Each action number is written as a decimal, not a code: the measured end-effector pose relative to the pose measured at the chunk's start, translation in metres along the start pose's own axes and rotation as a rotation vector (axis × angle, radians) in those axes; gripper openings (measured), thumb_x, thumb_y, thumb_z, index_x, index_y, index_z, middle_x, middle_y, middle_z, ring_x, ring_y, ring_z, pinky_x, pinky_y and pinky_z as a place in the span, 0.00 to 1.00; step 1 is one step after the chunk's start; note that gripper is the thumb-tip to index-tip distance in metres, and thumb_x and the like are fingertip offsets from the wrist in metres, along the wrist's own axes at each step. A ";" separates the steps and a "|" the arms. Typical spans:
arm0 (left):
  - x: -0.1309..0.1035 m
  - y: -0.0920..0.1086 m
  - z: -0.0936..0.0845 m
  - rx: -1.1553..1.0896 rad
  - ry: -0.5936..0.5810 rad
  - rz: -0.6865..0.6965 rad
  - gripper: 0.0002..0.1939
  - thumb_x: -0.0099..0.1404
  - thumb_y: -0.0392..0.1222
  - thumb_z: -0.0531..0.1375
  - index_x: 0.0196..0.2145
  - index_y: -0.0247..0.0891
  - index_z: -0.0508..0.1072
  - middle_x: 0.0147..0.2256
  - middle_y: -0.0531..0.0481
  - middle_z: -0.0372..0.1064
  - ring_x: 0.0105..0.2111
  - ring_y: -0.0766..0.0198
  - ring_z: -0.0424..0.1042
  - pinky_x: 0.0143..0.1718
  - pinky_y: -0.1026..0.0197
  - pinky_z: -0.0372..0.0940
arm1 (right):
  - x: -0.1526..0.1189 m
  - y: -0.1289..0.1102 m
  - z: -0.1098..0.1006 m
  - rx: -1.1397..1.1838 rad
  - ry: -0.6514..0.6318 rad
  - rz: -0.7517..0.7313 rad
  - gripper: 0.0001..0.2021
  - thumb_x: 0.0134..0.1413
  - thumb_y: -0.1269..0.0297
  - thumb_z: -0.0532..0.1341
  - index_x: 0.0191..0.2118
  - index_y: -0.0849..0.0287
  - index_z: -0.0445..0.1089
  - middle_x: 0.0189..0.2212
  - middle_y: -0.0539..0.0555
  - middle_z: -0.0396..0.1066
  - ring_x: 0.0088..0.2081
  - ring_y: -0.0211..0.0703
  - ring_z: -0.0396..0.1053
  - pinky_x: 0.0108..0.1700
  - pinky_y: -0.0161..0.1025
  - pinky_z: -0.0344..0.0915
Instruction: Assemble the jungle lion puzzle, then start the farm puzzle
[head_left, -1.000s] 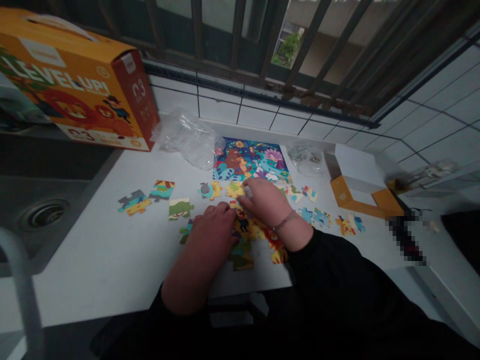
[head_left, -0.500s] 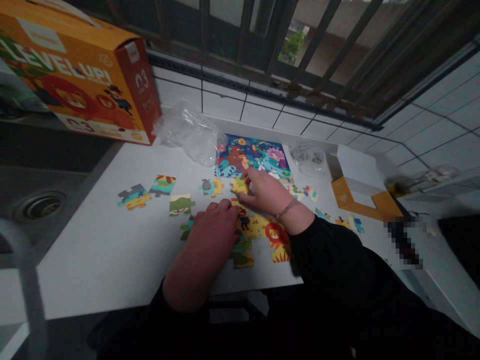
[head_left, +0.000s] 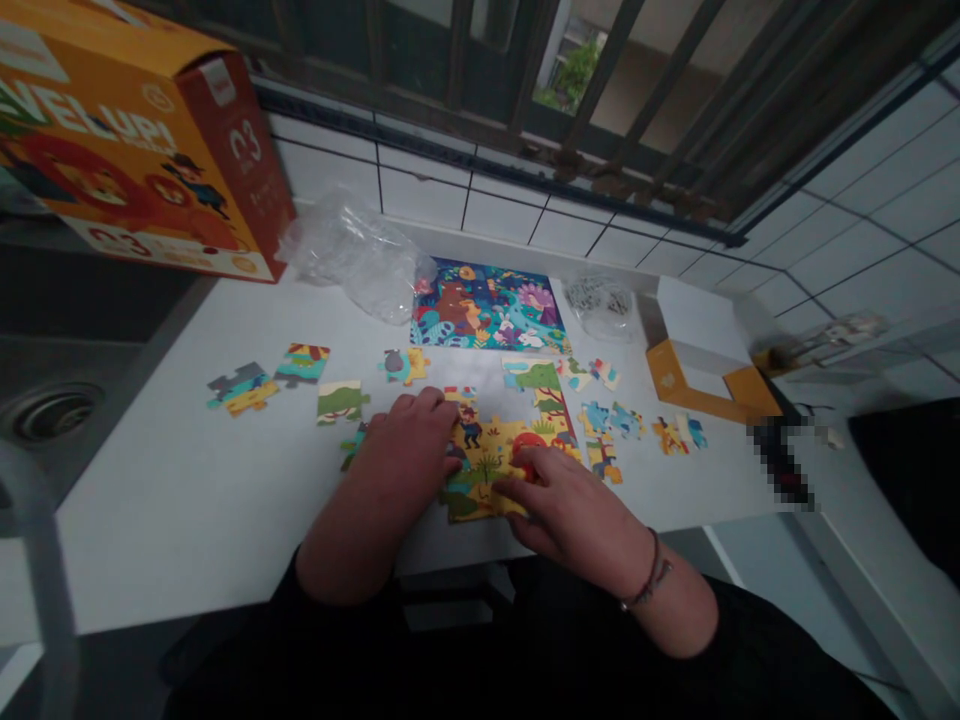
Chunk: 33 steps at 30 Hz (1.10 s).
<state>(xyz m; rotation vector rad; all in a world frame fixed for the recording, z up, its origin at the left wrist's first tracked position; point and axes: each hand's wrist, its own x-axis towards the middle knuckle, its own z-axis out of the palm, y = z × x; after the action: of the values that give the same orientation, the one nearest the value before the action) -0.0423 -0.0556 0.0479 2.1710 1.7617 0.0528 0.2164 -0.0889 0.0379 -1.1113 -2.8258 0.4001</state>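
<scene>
A partly joined jigsaw puzzle (head_left: pixel 541 378) with a lion, a tree and a figure in a hat lies on the white counter before me. My left hand (head_left: pixel 409 440) rests on its left edge, fingers bent and close together, with the thumb against the pieces. At the puzzle's front edge, my right hand (head_left: pixel 555 500) pinches a yellow puzzle piece (head_left: pixel 508 502), mostly covered by the fingers. The piece sits at the gap below the lion; whether it is seated I cannot tell. A green piece (head_left: pixel 351 445) is partly hidden behind my left hand.
Loose pieces lie left (head_left: pixel 244 388) and right (head_left: pixel 611 420) of the puzzle. Behind are a finished blue puzzle (head_left: pixel 487 305), a clear plastic bag (head_left: pixel 360 260) and a clear packet (head_left: pixel 600 303). An open yellow box (head_left: pixel 694 385) stands right; a large orange box (head_left: pixel 247 170) stands left by the sink.
My right hand has come from the puzzle's far side down to its front edge with the yellow piece. The left hand stays on the left edge; the view has shifted slightly.
</scene>
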 end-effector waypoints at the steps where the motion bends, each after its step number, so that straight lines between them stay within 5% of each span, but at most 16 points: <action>1: 0.000 -0.001 0.001 0.000 0.008 0.001 0.21 0.69 0.42 0.72 0.57 0.42 0.77 0.62 0.39 0.72 0.59 0.39 0.73 0.54 0.41 0.75 | 0.000 0.000 0.001 -0.009 0.005 0.006 0.18 0.67 0.67 0.69 0.61 0.54 0.79 0.58 0.65 0.72 0.56 0.59 0.74 0.57 0.58 0.77; 6: -0.001 -0.004 0.009 -0.006 0.063 0.015 0.21 0.67 0.40 0.73 0.56 0.41 0.77 0.62 0.38 0.73 0.59 0.38 0.73 0.55 0.40 0.74 | -0.004 -0.005 0.007 -0.030 0.035 0.024 0.19 0.67 0.70 0.68 0.61 0.55 0.79 0.60 0.65 0.75 0.57 0.62 0.75 0.58 0.60 0.79; 10: -0.010 0.004 0.018 -0.046 0.149 0.098 0.12 0.70 0.34 0.68 0.50 0.40 0.80 0.58 0.39 0.78 0.58 0.44 0.75 0.62 0.40 0.70 | -0.006 -0.008 0.017 -0.021 0.074 -0.024 0.17 0.68 0.76 0.66 0.59 0.59 0.78 0.59 0.65 0.77 0.58 0.59 0.77 0.61 0.57 0.79; 14: -0.031 0.019 0.047 -0.129 0.181 0.273 0.08 0.76 0.34 0.61 0.44 0.39 0.81 0.51 0.41 0.82 0.53 0.49 0.78 0.62 0.43 0.71 | -0.008 -0.006 0.027 -0.035 0.134 -0.059 0.18 0.69 0.79 0.64 0.60 0.60 0.78 0.60 0.64 0.78 0.59 0.55 0.78 0.65 0.54 0.78; 19: -0.058 0.029 0.083 -0.179 0.364 0.311 0.10 0.80 0.36 0.59 0.52 0.39 0.81 0.58 0.40 0.80 0.59 0.49 0.77 0.68 0.40 0.69 | -0.013 -0.005 0.037 -0.052 0.208 -0.085 0.20 0.70 0.79 0.63 0.63 0.60 0.77 0.62 0.64 0.79 0.64 0.55 0.77 0.69 0.54 0.76; 28: -0.062 0.035 0.076 -0.115 0.350 0.327 0.07 0.79 0.37 0.59 0.47 0.39 0.79 0.55 0.40 0.80 0.58 0.49 0.77 0.66 0.43 0.69 | -0.033 -0.020 0.056 -0.022 0.323 -0.029 0.27 0.68 0.79 0.60 0.69 0.59 0.73 0.68 0.67 0.74 0.70 0.60 0.71 0.71 0.65 0.72; 30: -0.062 0.034 0.076 -0.115 0.343 0.317 0.06 0.78 0.39 0.62 0.47 0.38 0.79 0.56 0.39 0.79 0.59 0.47 0.75 0.66 0.43 0.68 | -0.049 -0.039 0.060 -0.015 0.342 -0.077 0.23 0.70 0.77 0.59 0.66 0.59 0.74 0.64 0.66 0.77 0.66 0.59 0.74 0.68 0.62 0.74; 33: -0.063 0.032 0.076 -0.125 0.340 0.307 0.08 0.77 0.46 0.64 0.47 0.39 0.78 0.57 0.40 0.77 0.61 0.46 0.73 0.65 0.43 0.68 | -0.078 -0.075 0.079 0.017 0.185 -0.203 0.07 0.71 0.68 0.63 0.48 0.53 0.80 0.44 0.56 0.84 0.46 0.50 0.80 0.51 0.49 0.79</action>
<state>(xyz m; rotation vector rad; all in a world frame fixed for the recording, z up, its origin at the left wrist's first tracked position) -0.0084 -0.1400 -0.0032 2.4258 1.5156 0.6231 0.2107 -0.2116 -0.0164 -0.8023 -2.7303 0.2882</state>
